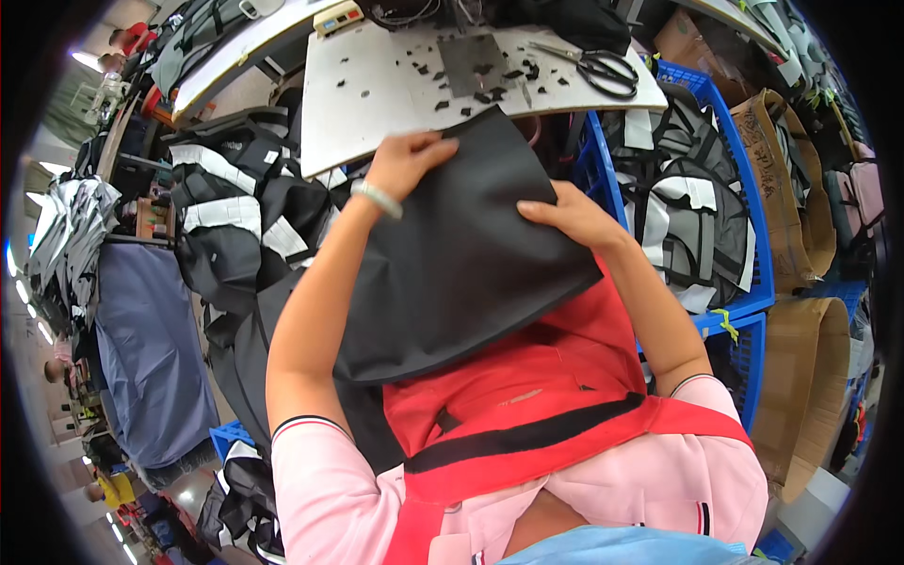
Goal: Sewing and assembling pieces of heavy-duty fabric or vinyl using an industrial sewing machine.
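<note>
A large piece of black fabric lies across my lap over a red apron. My left hand, with a pale bracelet at the wrist, grips the fabric's upper left edge near the white work table. On the fabric's right side my right hand rests flat with the fingers pressing along its edge. Black scissors lie on the table's far right, apart from both hands.
Small black scraps and a grey metal plate lie on the table. Blue crates at my right hold grey-and-black bag parts. Cardboard boxes stand further right. Piles of black-and-white fabric pieces are stacked at my left.
</note>
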The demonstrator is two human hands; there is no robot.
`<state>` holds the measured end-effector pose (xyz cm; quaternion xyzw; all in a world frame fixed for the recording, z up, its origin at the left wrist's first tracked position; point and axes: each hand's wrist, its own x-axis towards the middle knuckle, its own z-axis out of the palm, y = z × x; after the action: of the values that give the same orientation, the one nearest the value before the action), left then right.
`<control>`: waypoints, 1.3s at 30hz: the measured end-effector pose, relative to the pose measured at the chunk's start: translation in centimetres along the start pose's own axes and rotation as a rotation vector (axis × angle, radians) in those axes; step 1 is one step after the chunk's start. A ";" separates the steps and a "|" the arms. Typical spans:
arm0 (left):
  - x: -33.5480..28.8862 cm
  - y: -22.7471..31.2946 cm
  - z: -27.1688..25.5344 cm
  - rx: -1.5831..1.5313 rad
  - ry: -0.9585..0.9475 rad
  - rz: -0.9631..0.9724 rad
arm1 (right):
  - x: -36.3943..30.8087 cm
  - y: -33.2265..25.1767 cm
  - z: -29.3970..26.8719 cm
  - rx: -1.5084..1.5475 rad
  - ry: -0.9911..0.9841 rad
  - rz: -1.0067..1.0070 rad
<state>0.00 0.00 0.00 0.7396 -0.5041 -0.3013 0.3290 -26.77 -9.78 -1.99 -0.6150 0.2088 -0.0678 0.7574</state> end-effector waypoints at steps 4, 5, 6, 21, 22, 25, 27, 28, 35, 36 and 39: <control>-10.4 -10.2 2.3 0.426 0.133 0.045 | -3.8 8.5 -4.1 0.032 0.119 0.111; -12.8 -11.8 2.0 0.384 0.177 -0.109 | -4.1 10.4 -4.7 0.007 0.111 0.079; -15.1 -12.8 1.5 0.512 0.259 -0.036 | -4.3 11.9 -5.3 -0.073 0.223 0.178; -30.2 -18.3 -5.2 0.347 0.342 -0.560 | -4.8 7.5 14.0 -0.694 -0.421 -0.489; -30.1 -18.7 -4.7 0.077 0.350 -0.619 | -5.2 8.6 16.3 -0.913 -0.495 -0.510; -30.5 -17.4 -3.2 -0.205 0.362 -0.700 | -4.2 11.5 17.7 -1.095 -0.565 -0.566; -30.5 -14.9 -3.8 -0.273 0.335 -0.707 | -2.3 11.7 16.2 -1.052 -0.519 -0.506; -30.5 -13.3 -4.0 -0.471 0.312 -0.707 | -1.1 10.6 14.1 -1.208 -0.458 -0.620; -27.8 -1.3 3.2 -1.257 0.228 -0.370 | -1.0 4.2 11.3 -0.516 -0.339 -0.428; -26.7 -0.3 3.8 -1.259 0.204 -0.375 | -1.9 4.7 12.8 -0.528 -0.370 -0.438; -24.5 1.8 4.4 -1.165 0.153 -0.288 | -4.1 6.5 16.0 -0.485 -0.284 -0.331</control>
<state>-12.06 21.82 1.58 0.5181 -0.1259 -0.5152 0.6711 -25.04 7.68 -4.76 -0.8063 0.0084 -0.0520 0.5891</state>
